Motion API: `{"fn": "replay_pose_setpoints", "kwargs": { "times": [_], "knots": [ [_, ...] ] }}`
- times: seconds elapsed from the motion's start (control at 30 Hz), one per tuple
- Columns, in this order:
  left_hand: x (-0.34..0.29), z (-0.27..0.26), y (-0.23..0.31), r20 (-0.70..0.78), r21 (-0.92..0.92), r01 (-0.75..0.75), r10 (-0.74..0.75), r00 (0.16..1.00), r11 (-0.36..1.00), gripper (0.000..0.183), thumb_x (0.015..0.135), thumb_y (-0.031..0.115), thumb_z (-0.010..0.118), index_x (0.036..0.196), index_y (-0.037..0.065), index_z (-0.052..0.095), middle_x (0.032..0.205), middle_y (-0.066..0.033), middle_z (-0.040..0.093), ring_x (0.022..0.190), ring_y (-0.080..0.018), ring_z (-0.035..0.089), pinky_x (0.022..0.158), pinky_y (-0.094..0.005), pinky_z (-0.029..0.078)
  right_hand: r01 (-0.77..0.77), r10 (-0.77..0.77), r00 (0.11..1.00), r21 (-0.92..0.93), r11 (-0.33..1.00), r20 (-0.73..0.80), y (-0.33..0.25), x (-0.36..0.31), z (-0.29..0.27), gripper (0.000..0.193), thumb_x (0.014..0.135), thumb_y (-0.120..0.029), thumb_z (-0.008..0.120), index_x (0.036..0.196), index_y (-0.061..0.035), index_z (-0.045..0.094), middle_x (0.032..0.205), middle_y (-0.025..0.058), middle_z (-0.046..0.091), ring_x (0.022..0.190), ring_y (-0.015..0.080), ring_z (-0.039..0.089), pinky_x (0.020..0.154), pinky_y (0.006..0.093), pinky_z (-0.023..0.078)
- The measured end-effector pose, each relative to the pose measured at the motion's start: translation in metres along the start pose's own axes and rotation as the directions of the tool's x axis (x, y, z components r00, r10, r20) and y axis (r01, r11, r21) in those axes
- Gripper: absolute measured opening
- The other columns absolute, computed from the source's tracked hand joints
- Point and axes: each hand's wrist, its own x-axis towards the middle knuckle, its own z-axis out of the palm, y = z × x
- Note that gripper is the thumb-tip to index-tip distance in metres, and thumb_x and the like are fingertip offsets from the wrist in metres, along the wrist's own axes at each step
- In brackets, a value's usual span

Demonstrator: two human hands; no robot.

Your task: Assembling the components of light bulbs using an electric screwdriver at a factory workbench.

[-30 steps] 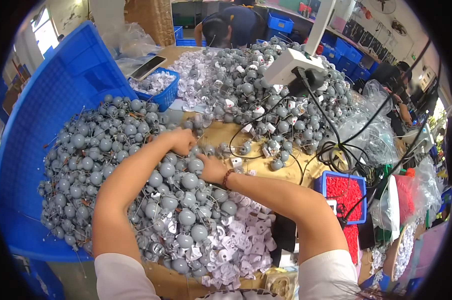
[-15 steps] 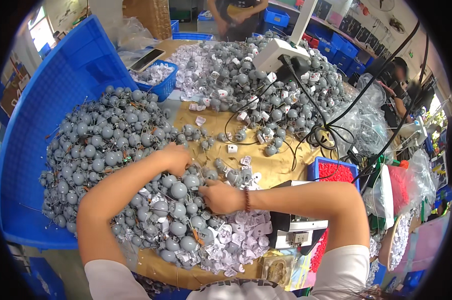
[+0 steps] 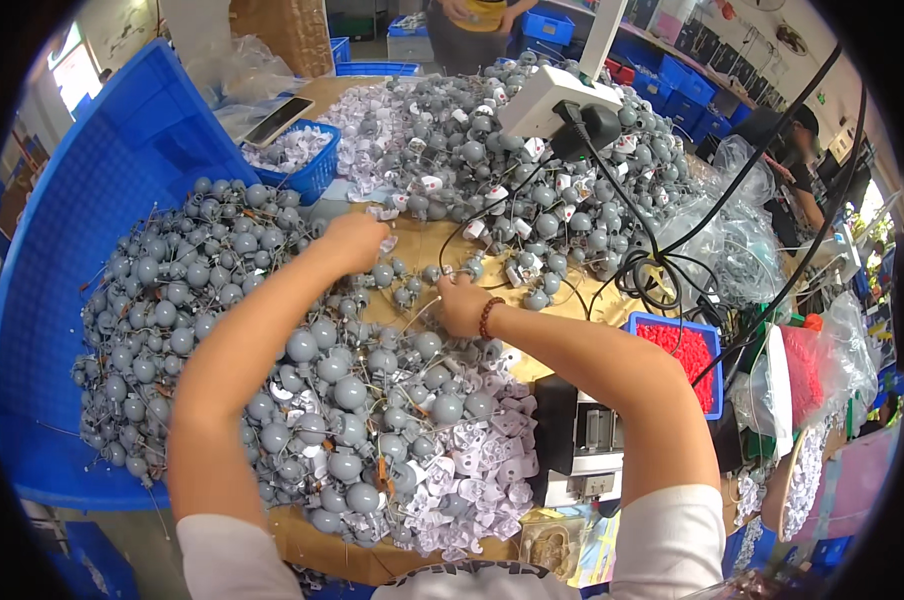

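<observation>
Grey ball-shaped parts with thin wires (image 3: pixel 312 345) lie heaped across the near and left side of the table. My left hand (image 3: pixel 357 243) is above the far edge of this heap, fingers curled down beside small white plastic pieces (image 3: pixel 382 213). Whatever it grips is hidden. To its right, my right hand (image 3: pixel 462 306), with a beaded bracelet (image 3: pixel 490 316) at the wrist, has its fingers bent together over the brown table covering (image 3: pixel 422 243). I cannot make out what is between them. A few loose grey balls (image 3: pixel 405 290) lie between my hands.
A large blue crate (image 3: pixel 102 190) tilts at the left. White covers (image 3: pixel 492 470) are piled in front of me, near a black-and-white device (image 3: pixel 584 440). A red-filled blue tray (image 3: pixel 677 350), cables (image 3: pixel 652 280) and a white power box (image 3: pixel 552 105) are to the right. Behind, a person (image 3: pixel 472 30) stands.
Both hands have moved away from me, out of the near heap toward the table's middle. The near grey balls have shifted and spread, with several more around the front of the heap.
</observation>
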Motion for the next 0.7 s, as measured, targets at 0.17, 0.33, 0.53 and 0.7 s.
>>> {"fn": "replay_pose_setpoints", "kwargs": {
  "times": [0.17,0.33,0.53,0.7],
  "knots": [
    [0.076,0.105,-0.028,-0.054,-0.079,0.231,-0.236,0.970,0.970,0.032,0.088,0.023,0.061,0.112,0.006,0.074,0.116,-0.0212,0.072,0.103,-0.0384,0.069,0.088,-0.0503,0.056,0.109,-0.114,0.992,-0.106,0.988,-0.047,0.001,-0.001,-0.002,0.051,0.090,-0.026,0.064,0.132,0.0010,0.053,0.133,0.0318,0.052,0.117,0.0487,0.061,0.101,0.0511,0.050],
    [0.108,0.101,-0.027,0.158,0.001,0.147,-0.145,0.977,0.989,0.041,0.082,0.024,0.067,0.119,0.008,0.071,0.118,-0.0215,0.071,0.105,-0.0380,0.069,0.089,-0.0484,0.056,0.153,-0.156,0.983,0.033,0.988,0.097,-0.007,-0.029,0.024,0.040,0.087,-0.021,0.060,0.121,-0.0024,0.064,0.118,0.0321,0.064,0.109,0.0479,0.064,0.097,0.0506,0.052],
    [0.099,0.059,-0.015,0.019,-0.160,0.227,-0.227,0.974,0.961,0.039,0.079,0.029,0.071,0.109,0.005,0.071,0.115,-0.0220,0.072,0.105,-0.0394,0.069,0.089,-0.0480,0.055,0.565,-0.513,0.742,0.009,0.825,0.431,0.006,-0.022,-0.003,0.039,0.085,-0.018,0.059,0.118,0.0008,0.067,0.102,0.0271,0.071,0.100,0.0397,0.069,0.089,0.0494,0.054],
    [0.113,0.054,-0.067,0.052,-0.148,0.386,-0.383,0.922,0.911,0.048,0.078,0.027,0.073,0.121,0.006,0.067,0.117,-0.0245,0.071,0.111,-0.0397,0.068,0.095,-0.0465,0.054,0.535,-0.510,0.843,-0.183,0.825,0.170,-0.004,0.018,-0.047,0.023,0.084,-0.018,0.063,0.092,0.0014,0.073,0.087,0.0222,0.073,0.078,0.0392,0.071,0.072,0.0468,0.057]
  ]
}}
